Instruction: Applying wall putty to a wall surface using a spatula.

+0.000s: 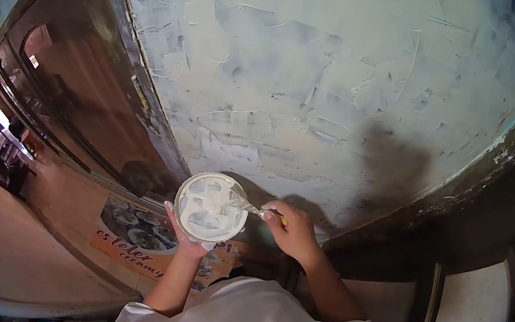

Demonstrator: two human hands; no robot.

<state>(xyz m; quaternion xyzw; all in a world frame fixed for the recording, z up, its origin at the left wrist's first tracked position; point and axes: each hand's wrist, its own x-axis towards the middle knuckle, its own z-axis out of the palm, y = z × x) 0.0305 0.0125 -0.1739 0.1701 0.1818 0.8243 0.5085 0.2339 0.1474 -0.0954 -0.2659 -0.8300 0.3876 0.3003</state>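
Observation:
My left hand (185, 235) is wrapped under and around the side of a round white tub (179, 206), holding it up in front of my chest. White putty (211, 205) lies inside in uneven lumps and scraped patches. From the right, my right hand (292, 233) grips the handle of a putty knife (244, 204). The knife's smeared blade reaches over the tub's right rim into the putty. Beyond the tub stands a wall (293, 100) coated in rough, overlapping strokes of pale filler. White smears show on my left fingers.
A dark-framed door or window panel (79, 61) borders the wall on the left. Along its right side runs a dark, worn wooden edge (469, 172). A printed banner with food pictures (139, 237) lies below on the left. Pale panels (471, 313) stand at lower right.

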